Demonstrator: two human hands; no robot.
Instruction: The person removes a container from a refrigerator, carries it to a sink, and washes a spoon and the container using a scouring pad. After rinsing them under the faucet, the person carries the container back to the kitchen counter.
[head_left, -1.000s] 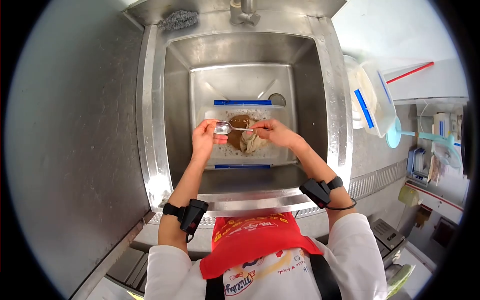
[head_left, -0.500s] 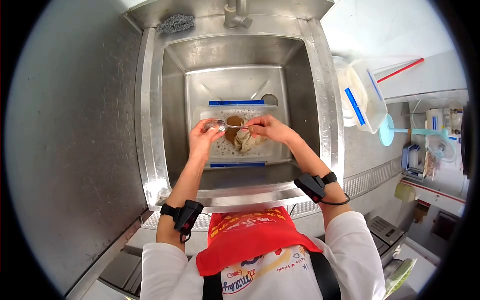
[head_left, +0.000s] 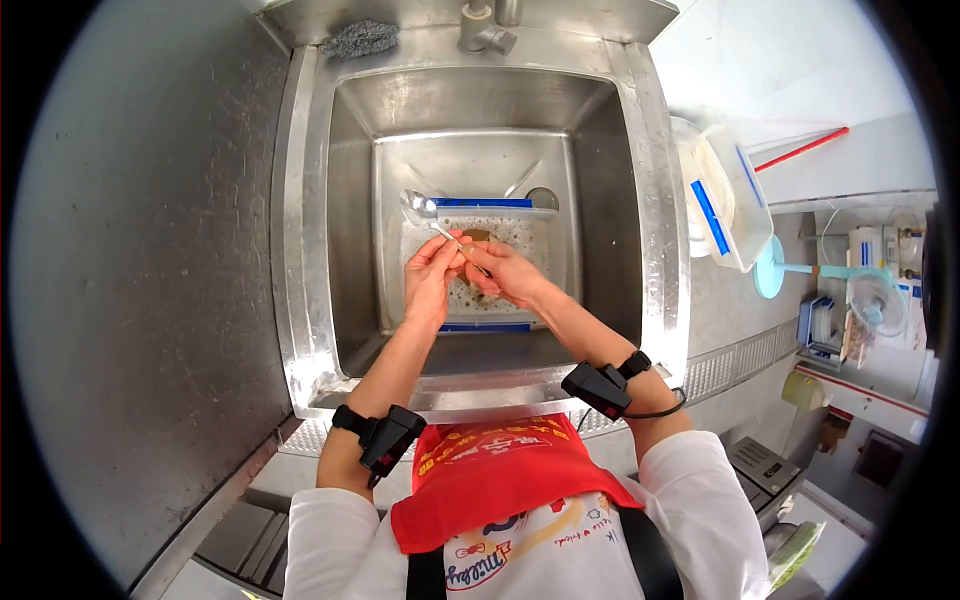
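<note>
Over the steel sink (head_left: pixel 300 230), my left hand (head_left: pixel 432 275) and my right hand (head_left: pixel 505 275) are pressed close together around the handle of a metal spoon (head_left: pixel 422 209). Its bowl sticks up and to the left, clear of both hands. Below them a clear plastic tub (head_left: pixel 545 213) with blue edge strips lies on the sink floor, holding soapy water and something brown (head_left: pixel 477 236). The hands hide most of the tub's contents.
A steel-wool scrubber (head_left: pixel 358 38) lies on the sink's back rim beside the tap base (head_left: pixel 486 30). Clear lidded containers (head_left: pixel 722 195) with blue strips stand on the counter to the right. A long steel counter (head_left: pixel 140 280) runs along the left. The drain (head_left: pixel 541 198) shows behind the tub.
The spoon, held level between the two hands before, is now tilted with its bowl up and left. My left hand slid from the bowl to the handle, and both hands came together.
</note>
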